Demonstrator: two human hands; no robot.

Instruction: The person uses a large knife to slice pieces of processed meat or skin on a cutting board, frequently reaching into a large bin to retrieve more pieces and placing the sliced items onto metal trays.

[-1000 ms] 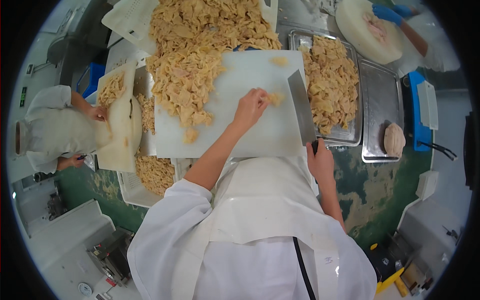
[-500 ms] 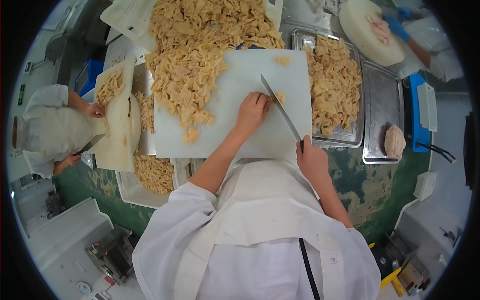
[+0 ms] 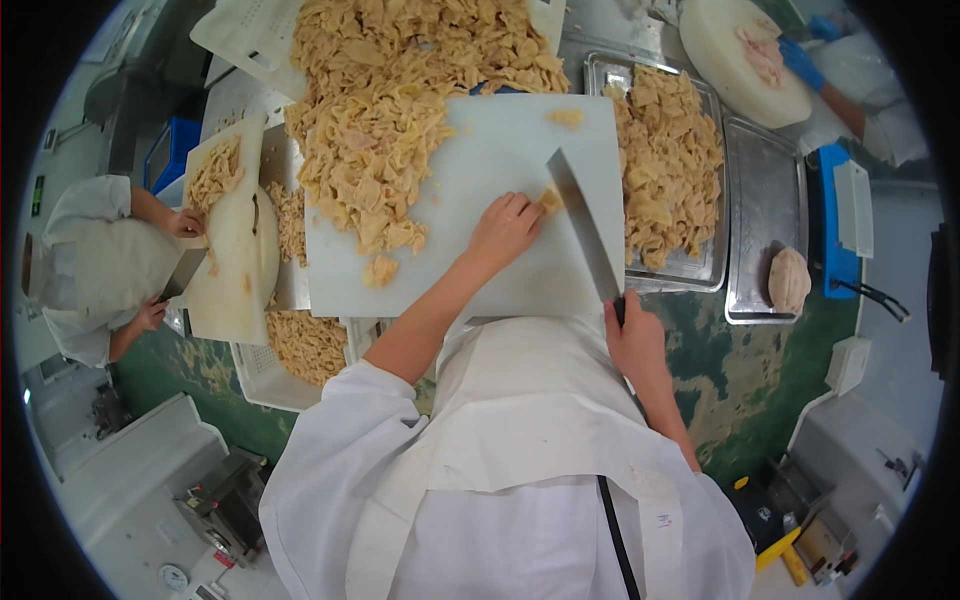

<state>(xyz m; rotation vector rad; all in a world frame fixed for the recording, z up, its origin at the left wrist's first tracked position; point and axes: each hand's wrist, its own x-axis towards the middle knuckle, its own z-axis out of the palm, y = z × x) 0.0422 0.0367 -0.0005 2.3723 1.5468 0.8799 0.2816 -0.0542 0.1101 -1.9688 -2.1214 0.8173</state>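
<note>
My left hand rests on the white cutting board, fingers curled together, fingertips on a small piece of yellowish skin that looks like poultry skin. In my right hand, the fist is wrapped round the black handle of a knife. Its broad blade points away from me, just right of the piece, with the flat side showing. Another small yellow scrap lies near the board's far edge. A large heap of similar pieces covers the board's left side and extends beyond it.
A metal tray piled with more pieces stands right of the board. Beside it, another tray bears a pale rounded lump. At left, a co-worker cuts with a knife; another person's blue-gloved hand is at far right.
The knife has shifted right and turned to show more of its flat side. The skin piece, earlier partly behind the blade, now lies left of it at my left fingertips.
</note>
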